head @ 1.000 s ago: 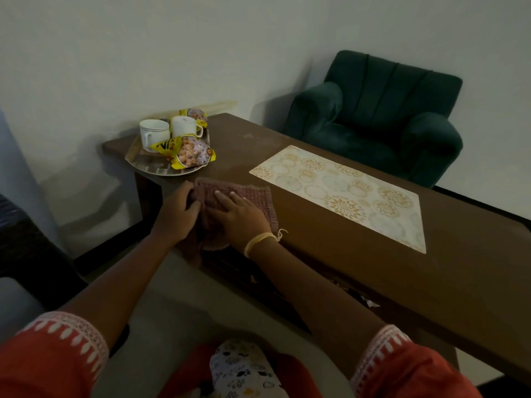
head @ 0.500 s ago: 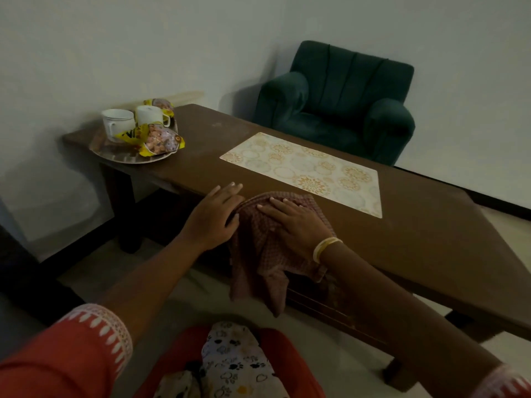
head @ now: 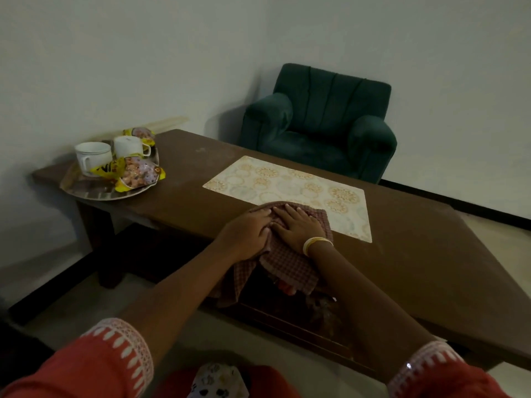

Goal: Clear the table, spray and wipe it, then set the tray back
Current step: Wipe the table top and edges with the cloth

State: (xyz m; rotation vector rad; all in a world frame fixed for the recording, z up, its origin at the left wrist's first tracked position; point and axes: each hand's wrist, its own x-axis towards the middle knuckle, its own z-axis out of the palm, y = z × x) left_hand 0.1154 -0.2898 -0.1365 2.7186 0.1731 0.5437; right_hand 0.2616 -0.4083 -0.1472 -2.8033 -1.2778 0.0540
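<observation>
Both hands are laid flat, fingers nearly straight, on a reddish-brown checked cloth (head: 290,259) at the near edge of the counter: the left hand (head: 247,232) is pressed on the cloth's left part and the right hand (head: 297,225), ringed at the wrist by a pale yellow bangle (head: 316,243), is spread on its middle, the two hands touching side by side; nothing is gripped by either. A long dark brown wooden counter (head: 416,254) is seen running from the far left to the near right. Beyond its far edge, against the pale wall, a dark green upholstered armchair (head: 319,124) is placed. On the middle of the counter a cream rectangular placemat printed with round floral patterns (head: 290,185) is laid flat, and its near edge is overlapped by the cloth's far edge. The cloth's near part is draped over the counter's front edge and hangs below it. At the counter's far left end a round silver metal tray (head: 89,188) is set, well apart from the hands. Two white mugs (head: 93,158) are stood on it side by side, with yellow snack packets (head: 138,173) lying against them. Red sleeves with white patterned cuffs (head: 123,346) are seen at the bottom edge.
</observation>
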